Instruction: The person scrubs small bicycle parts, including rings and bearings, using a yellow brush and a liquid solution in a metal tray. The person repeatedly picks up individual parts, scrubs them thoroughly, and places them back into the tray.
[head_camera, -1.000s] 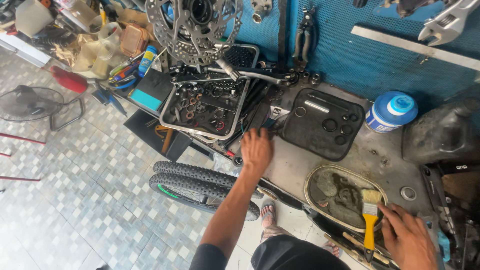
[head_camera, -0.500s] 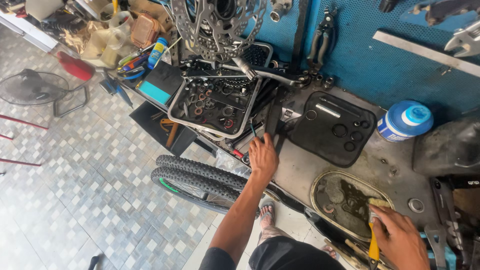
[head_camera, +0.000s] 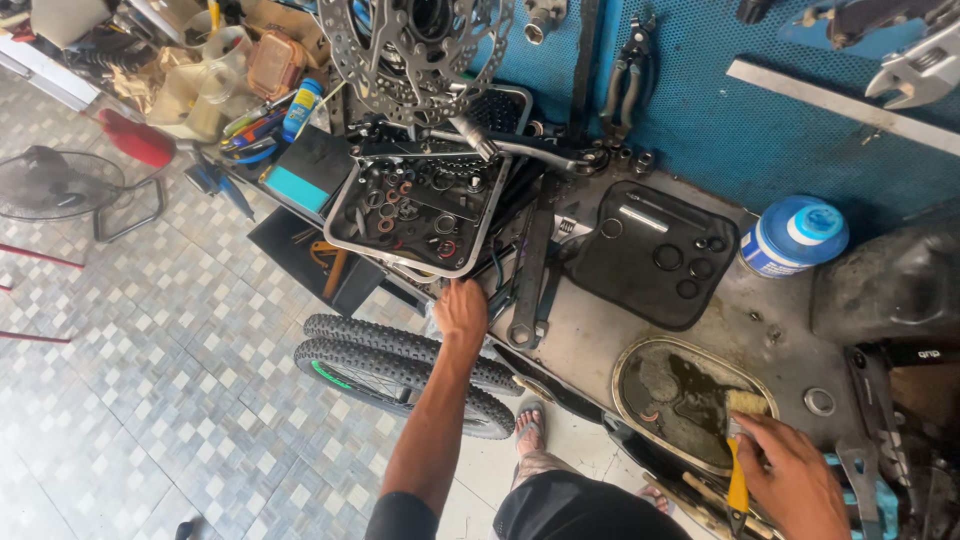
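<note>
While the left hand (head_camera: 461, 311) rests loosely among wrenches (head_camera: 530, 275), the right hand (head_camera: 795, 480) grips a yellow-handled brush (head_camera: 740, 455).

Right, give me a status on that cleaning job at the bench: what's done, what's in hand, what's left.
Done: the oval tray holds dirty liquid, and small rings lie spread on the black mat. In hand: the right hand holds a yellow-handled brush with its bristles at the tray's edge, while the left hand reaches the bench edge below the metal parts tray. Left: that tray looks full of small parts, not visibly cleaned.
</note>
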